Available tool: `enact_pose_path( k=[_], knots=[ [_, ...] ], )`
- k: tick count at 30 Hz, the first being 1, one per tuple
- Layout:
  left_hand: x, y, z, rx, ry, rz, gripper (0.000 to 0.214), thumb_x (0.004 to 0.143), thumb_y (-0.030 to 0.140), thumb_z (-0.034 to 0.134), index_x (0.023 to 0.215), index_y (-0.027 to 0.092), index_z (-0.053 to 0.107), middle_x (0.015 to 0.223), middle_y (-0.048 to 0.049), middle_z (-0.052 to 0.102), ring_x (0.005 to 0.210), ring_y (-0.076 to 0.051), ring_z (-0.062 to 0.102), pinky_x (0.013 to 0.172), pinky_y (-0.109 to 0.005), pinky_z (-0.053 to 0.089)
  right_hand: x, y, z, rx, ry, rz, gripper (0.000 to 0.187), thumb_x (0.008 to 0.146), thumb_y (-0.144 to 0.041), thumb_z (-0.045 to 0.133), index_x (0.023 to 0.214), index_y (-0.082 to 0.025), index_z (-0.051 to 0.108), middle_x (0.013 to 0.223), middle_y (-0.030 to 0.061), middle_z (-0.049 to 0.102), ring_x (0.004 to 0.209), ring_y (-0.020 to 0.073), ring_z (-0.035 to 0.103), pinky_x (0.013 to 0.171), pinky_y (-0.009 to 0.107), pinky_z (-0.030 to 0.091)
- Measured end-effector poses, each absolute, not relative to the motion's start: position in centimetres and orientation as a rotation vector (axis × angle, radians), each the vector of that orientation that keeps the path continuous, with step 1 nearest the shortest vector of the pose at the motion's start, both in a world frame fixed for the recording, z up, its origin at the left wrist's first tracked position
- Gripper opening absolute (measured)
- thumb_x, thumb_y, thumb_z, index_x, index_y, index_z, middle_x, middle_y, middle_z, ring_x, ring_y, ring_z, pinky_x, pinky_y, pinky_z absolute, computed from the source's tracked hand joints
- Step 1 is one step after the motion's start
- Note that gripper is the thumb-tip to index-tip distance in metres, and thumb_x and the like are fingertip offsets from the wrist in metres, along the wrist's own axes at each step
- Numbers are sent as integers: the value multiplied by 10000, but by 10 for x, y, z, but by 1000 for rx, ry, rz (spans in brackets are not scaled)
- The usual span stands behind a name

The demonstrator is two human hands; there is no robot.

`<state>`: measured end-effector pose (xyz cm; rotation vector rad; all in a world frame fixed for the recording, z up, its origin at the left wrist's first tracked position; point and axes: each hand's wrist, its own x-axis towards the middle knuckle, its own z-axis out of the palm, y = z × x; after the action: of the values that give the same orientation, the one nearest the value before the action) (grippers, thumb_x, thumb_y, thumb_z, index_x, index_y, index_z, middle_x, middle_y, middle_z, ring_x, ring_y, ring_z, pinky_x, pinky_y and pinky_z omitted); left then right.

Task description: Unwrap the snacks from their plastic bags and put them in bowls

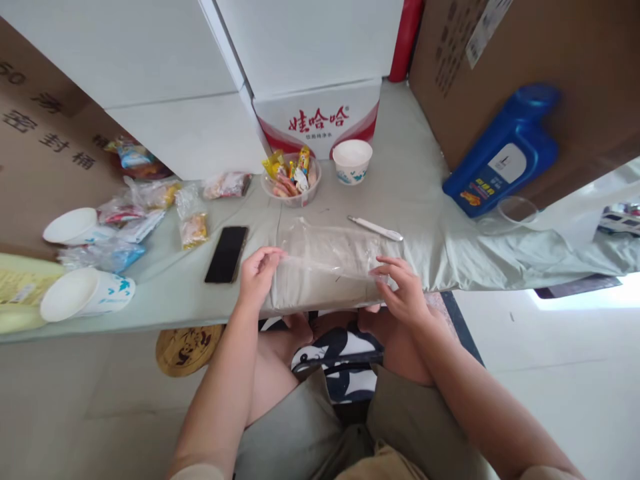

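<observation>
**At the table's near edge, two hands on a sheet of clear plastic film (327, 250)**

The left hand (257, 273) has its index finger and thumb closed to a pinch on the film's left end. The right hand (403, 287) meets the other end with fingers curled and parted, the thumb well clear of the fingertips; whether it grips the film or only touches it I cannot tell. Between the two hands the film lies crumpled and see-through over the pale green cloth (420, 180), close to the person's lap.

Just beyond the film, toward the right hand, a slim white tool (377, 229) lies at a slant. A dark phone (226, 255) rests just beside the left hand. Farther back stand a clear bowl (295, 199) of wrapped snacks and, near it, a white paper cup (345, 175), upright, both in front of a carton with red lettering (320, 117).

Over to the left, small packets (194, 230) are scattered, with two more paper cups, one (103, 230) behind the other (113, 293), near a pale yellow container (23, 293). Well to the right, a blue bottle (505, 160) leans by a brown carton (570, 67), a clear cup (517, 212) near its base. Below the table's edge, left of the person's legs, sits a round stool with panda drawings (190, 350).
</observation>
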<state>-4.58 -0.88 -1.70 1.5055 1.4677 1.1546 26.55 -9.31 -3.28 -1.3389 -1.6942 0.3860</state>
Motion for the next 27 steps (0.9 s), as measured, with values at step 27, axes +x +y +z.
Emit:
enact_pose_path(
  k=[27],
  knots=[
    [-32,-14,-17,1634,1820,714,155,849,286,587,726,202,630,561,14,550,567,-155,500,612,-271,340,248,-74,-38,-1921,-1475,324,419,868,-458,531,1210,-224,594,1140,108,685,726,221,627,779,429,515]
  ],
)
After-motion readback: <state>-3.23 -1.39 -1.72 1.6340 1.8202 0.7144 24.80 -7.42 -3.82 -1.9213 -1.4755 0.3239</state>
